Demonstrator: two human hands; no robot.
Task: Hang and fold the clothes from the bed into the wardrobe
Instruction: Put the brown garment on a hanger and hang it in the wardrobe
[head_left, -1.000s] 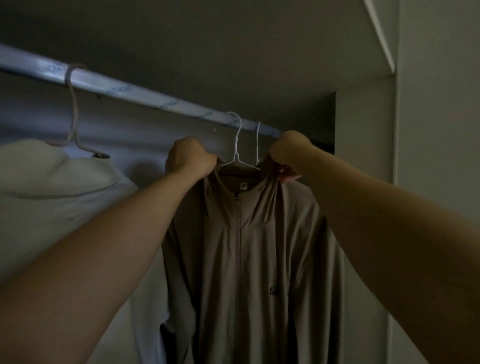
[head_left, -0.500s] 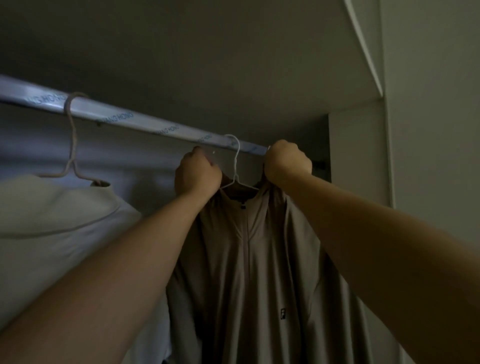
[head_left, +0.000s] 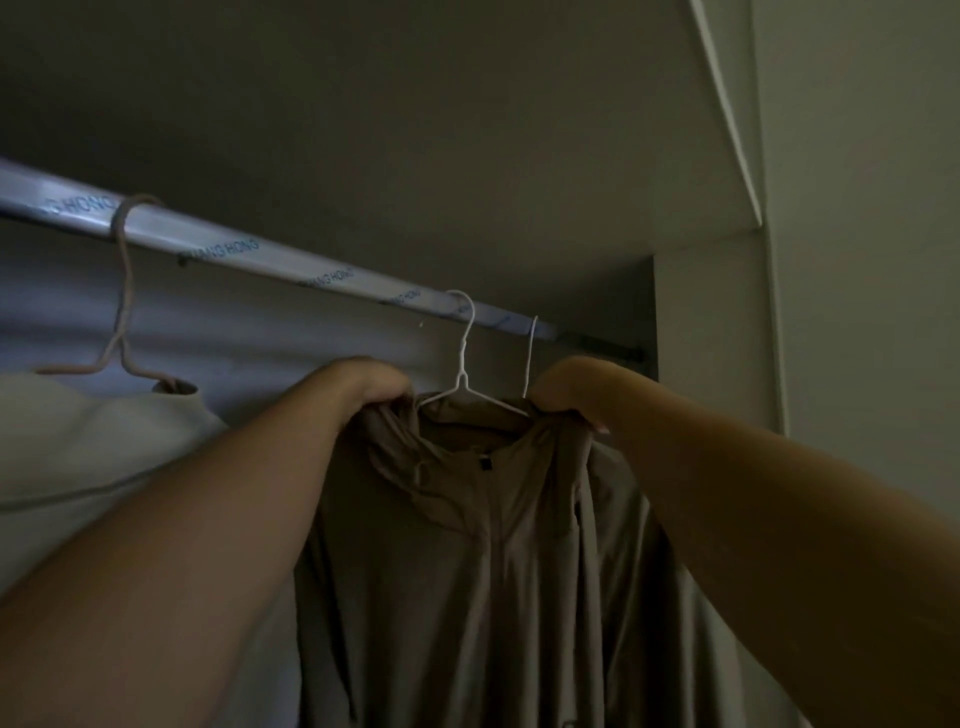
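Seen from the head, a brown zip jacket hangs on a white wire hanger hooked over the wardrobe rail. The left hand clutches the fabric left of the collar in curled fingers, and the right hand clutches the fabric to its right. A pale garment hangs further left.

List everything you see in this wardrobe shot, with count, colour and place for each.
rail: one, silvery, printed wrap, across the top
white hangers: two, white, on the rail's right part
jacket: one, taupe, on a white hanger, centre
beige hanger: one, beige, on the rail, left
pale garment: one, off-white, on the beige hanger
side panel: one, white, right
left hand: one, grips the jacket near its collar
right hand: one, grips the jacket near its collar
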